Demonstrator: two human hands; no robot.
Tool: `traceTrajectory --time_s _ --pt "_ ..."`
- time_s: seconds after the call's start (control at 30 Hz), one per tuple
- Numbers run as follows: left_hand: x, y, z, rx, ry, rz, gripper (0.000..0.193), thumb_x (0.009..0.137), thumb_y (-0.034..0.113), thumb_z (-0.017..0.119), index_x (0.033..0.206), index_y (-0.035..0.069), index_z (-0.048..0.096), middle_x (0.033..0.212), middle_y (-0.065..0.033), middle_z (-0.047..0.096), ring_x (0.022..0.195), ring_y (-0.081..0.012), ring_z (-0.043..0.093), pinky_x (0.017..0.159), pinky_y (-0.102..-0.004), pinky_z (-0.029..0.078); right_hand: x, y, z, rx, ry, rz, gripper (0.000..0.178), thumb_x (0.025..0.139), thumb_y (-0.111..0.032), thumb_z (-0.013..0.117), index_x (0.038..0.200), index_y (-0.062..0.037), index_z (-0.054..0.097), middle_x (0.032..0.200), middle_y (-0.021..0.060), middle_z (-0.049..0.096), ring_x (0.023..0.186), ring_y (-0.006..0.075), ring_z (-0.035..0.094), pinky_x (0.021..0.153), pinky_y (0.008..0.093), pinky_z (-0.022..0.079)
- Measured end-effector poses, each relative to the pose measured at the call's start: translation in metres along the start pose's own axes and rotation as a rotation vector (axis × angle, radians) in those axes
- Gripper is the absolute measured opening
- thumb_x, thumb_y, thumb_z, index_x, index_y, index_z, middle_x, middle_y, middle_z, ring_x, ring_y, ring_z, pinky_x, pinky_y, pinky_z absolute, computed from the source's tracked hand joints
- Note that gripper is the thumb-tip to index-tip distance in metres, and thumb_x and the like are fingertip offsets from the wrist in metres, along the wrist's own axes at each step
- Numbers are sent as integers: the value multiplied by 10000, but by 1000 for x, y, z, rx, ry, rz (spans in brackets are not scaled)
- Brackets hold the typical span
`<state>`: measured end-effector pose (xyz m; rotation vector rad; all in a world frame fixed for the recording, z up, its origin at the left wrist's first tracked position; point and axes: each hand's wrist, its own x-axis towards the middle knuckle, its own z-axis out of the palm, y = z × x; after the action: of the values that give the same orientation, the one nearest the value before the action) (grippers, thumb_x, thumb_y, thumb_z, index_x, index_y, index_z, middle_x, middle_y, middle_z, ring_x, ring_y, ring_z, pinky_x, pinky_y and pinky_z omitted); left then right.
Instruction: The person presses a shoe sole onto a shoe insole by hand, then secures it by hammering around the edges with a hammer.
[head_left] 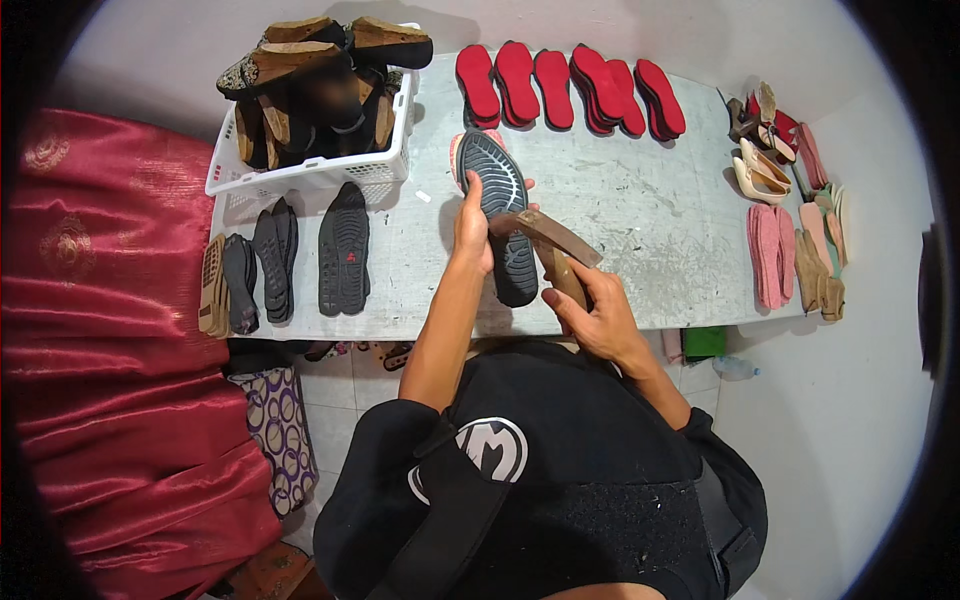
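Observation:
My left hand is closed around a shoe with a black ridged sole, tread side up, above the middle of the table. Its thumb lies along the sole's near-left edge, and fingertips show at the far side. A strip of pinkish-red and pale material sticks out beside the sole's far end. My right hand grips the wooden handle of a hammer. The rusty brown metal head lies over the middle of the sole; whether it touches cannot be made out.
Red insoles lie in stacks along the table's back edge. A white basket of shoes and wooden lasts stands back left, with dark soles in front. At right are cream shoes and pink insoles. A red curtain hangs left.

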<state>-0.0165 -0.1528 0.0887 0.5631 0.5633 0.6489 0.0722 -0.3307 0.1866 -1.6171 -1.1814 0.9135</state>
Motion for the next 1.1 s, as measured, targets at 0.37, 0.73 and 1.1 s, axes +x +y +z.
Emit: traceTrajectory --time_s 0.37,0.73,1.1 --pt "-7 3 -1 -128 -2 -13 662 993 595 264 1288 33 451 1151 -169 646 861 -275 683 721 -404 597 -2 4 2 58 -6 85 248 873 -159 677 1026 18 597 587 87 556 456 143 519 456 305 398" --pt "-2 0 -3 -123 12 -46 669 986 607 270 1287 37 450 1143 -164 642 854 -273 677 705 -412 600 -2 18 -1 51 65 113 219 879 -170 664 978 13 595 564 50 545 462 110 514 456 292 393" --pt "2 13 10 -113 -54 42 695 989 607 249 1320 25 433 1168 -174 618 851 -273 655 695 -401 593 -14 19 -5 32 65 13 168 901 -126 633 977 10 573 603 3 530 468 71 486 438 240 362"
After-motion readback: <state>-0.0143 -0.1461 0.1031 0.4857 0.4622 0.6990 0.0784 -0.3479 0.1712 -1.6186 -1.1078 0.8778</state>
